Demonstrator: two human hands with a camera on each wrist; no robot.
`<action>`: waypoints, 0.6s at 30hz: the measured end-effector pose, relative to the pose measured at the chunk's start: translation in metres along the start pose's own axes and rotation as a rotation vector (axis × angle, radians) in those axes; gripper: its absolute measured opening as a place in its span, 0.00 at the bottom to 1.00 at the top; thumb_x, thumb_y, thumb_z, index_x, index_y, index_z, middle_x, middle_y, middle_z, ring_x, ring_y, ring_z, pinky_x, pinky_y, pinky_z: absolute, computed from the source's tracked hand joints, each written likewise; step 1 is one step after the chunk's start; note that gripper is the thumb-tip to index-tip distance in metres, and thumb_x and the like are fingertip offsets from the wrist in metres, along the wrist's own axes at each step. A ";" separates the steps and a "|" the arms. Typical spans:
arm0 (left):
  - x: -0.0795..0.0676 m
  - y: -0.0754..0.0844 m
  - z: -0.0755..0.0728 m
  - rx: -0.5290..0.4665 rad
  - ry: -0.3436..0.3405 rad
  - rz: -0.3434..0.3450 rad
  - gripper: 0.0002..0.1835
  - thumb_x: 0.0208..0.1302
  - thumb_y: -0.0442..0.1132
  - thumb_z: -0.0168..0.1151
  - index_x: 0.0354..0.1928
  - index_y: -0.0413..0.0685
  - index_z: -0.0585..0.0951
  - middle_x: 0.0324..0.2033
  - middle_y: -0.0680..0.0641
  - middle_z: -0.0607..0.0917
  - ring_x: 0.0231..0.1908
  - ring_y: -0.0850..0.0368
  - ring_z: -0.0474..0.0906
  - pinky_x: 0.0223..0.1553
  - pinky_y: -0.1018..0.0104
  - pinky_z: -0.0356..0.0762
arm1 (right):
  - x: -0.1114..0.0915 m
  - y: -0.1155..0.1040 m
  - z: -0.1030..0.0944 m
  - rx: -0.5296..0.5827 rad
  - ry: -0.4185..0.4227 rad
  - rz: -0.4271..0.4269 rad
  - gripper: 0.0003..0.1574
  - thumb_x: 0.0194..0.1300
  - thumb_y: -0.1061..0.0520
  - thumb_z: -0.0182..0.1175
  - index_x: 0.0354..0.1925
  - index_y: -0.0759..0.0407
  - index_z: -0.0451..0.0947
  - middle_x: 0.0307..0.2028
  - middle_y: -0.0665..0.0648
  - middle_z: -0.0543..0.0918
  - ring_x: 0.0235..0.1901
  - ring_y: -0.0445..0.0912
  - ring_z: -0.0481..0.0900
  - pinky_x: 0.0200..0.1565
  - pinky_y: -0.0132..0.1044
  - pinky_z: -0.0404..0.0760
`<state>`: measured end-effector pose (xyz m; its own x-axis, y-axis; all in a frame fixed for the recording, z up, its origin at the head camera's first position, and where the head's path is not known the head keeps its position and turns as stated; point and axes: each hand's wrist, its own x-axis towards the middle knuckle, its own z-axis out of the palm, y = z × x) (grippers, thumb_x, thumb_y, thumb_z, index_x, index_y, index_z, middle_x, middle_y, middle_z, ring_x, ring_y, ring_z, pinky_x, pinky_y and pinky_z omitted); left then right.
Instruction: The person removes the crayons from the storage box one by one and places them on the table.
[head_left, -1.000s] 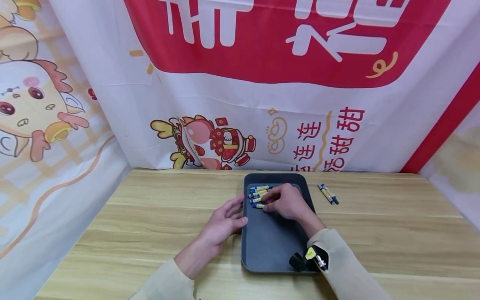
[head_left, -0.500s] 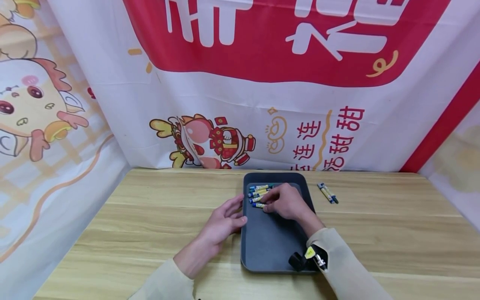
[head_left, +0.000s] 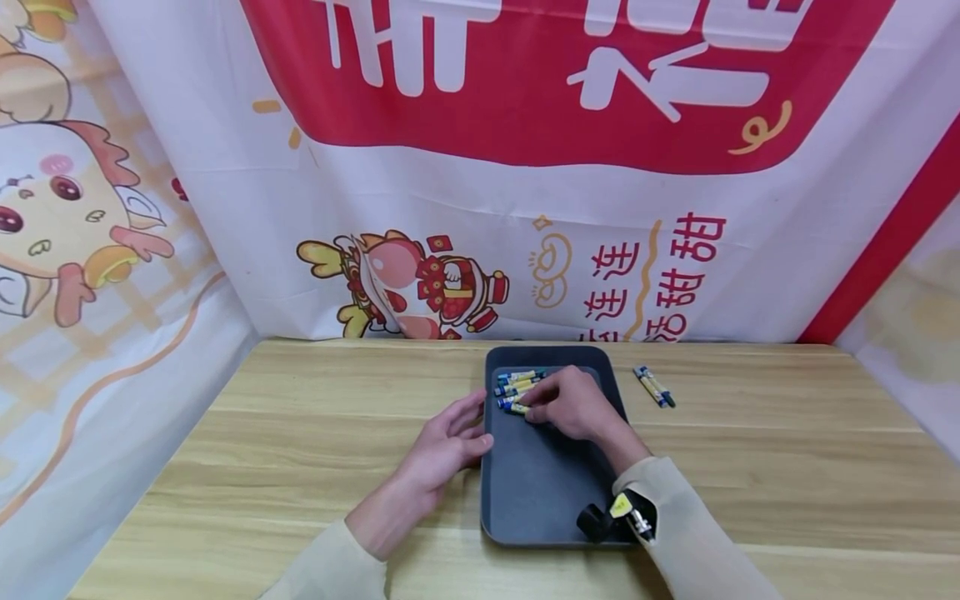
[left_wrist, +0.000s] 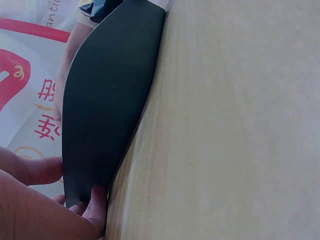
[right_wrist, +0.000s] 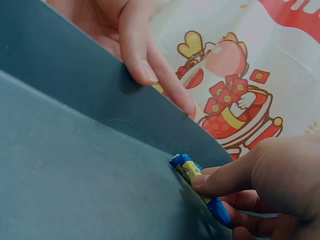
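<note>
A dark grey tray (head_left: 536, 492) lies on the wooden table. My right hand (head_left: 573, 404) reaches into its far part and pinches a blue crayon (right_wrist: 187, 167) with a yellow wrapper between thumb and fingers, low over the tray floor. In the head view that crayon's left end sits right at the nearest of several crayons (head_left: 516, 379), blue and green with yellow wrappers, lined up along the tray's left wall. My fingers hide their right ends. My left hand (head_left: 442, 454) touches the outside of the left wall, its fingers extended and the thumb at the rim.
Two more crayons (head_left: 655, 387) lie side by side on the table (head_left: 765, 467), right of the tray. Behind the table's back edge hangs a white and red printed cloth (head_left: 525, 192). A black wrist camera (head_left: 596, 522) on my right forearm overhangs the tray's near right corner.
The pinched crayon has shifted slightly away from me, closing the gap to the crayon beside it. My left hand and the tray have stayed in place.
</note>
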<state>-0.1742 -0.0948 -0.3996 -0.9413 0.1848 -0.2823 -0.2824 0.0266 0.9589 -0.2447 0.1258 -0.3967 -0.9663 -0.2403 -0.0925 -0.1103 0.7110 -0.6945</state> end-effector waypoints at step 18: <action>0.000 0.001 0.000 -0.003 0.001 -0.003 0.37 0.74 0.30 0.61 0.81 0.54 0.65 0.80 0.38 0.67 0.76 0.38 0.70 0.72 0.44 0.76 | -0.004 0.004 -0.010 0.041 0.039 -0.030 0.09 0.70 0.57 0.71 0.46 0.47 0.93 0.46 0.53 0.90 0.41 0.46 0.81 0.44 0.39 0.82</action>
<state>-0.1741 -0.0943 -0.3990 -0.9406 0.1837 -0.2856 -0.2862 0.0238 0.9579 -0.2437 0.1358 -0.3921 -0.9712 -0.2340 -0.0440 -0.1302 0.6764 -0.7249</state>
